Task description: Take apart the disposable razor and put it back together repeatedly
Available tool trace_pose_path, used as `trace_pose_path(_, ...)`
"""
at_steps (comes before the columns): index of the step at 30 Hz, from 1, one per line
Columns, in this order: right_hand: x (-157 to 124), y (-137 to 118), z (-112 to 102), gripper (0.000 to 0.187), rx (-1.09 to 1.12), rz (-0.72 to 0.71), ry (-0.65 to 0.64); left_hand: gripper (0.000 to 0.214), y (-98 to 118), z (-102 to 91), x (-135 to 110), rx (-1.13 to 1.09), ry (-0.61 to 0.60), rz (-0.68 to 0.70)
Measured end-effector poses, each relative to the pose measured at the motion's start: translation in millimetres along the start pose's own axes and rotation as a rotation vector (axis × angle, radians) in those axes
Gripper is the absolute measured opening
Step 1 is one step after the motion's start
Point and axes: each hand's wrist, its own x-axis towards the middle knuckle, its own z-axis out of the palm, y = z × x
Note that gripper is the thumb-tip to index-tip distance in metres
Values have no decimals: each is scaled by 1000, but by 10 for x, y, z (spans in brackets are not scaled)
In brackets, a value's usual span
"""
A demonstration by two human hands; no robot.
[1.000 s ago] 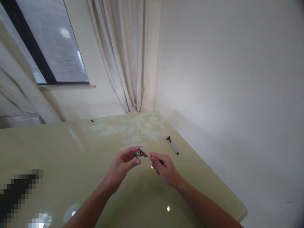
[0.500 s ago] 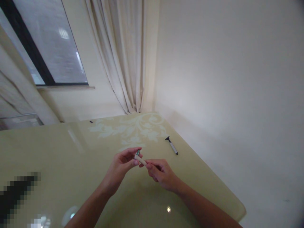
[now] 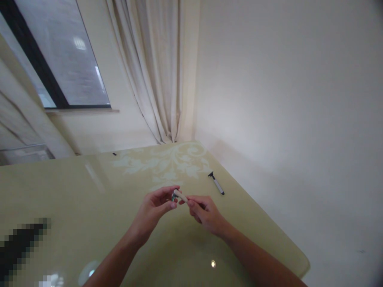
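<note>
One pale-handled razor, held above the open middle of the surface, handle gripped by the right hand, head pinched by the left hand; second razor lies near the right edge.

Bare hands, bare forearms

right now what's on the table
A grey-black razor lies on the table near its right edge; a small black piece, near its far edge. Above, the right hand holds a pale-handled razor beside the left hand. What hands, forearms and the pixelated patch cover is hidden.
</note>
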Motion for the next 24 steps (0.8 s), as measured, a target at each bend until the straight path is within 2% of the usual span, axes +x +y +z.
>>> trace_pose_path(3,17,-45,-12,49,-188,-111,144,41,-17,-4,12,41,-3,5)
trace_pose_path(6,-1,-64,25,44,-275,-161,180,42,-15,9,18,36,41,1)
trace_pose_path(7,-11,-59,34,46,-227,-130,141,42,-9,13,17,27,47,0)
trace_pose_path(10,-26,-27,21,56,21,57,-91,41,18,15,7,-11,14,12)
trace_pose_path(12,-18,-16,-10,59,101,118,-160,42,30,12,1,-18,-22,14)
trace_pose_path(14,-5,-21,-31,56,15,45,-59,42,31,11,0,4,-23,3)
trace_pose_path(16,2,-32,-24,48,-192,-126,127,40,23,17,5,37,17,-7)
trace_pose_path(18,-3,-36,10,40,-380,-265,247,40,11,25,13,54,56,-6)
trace_pose_path(20,-16,-28,52,37,-426,-290,250,42,2,29,20,55,67,-1)
trace_pose_path(24,-32,-20,84,46,-146,-88,88,42,-10,10,26,33,51,-10)
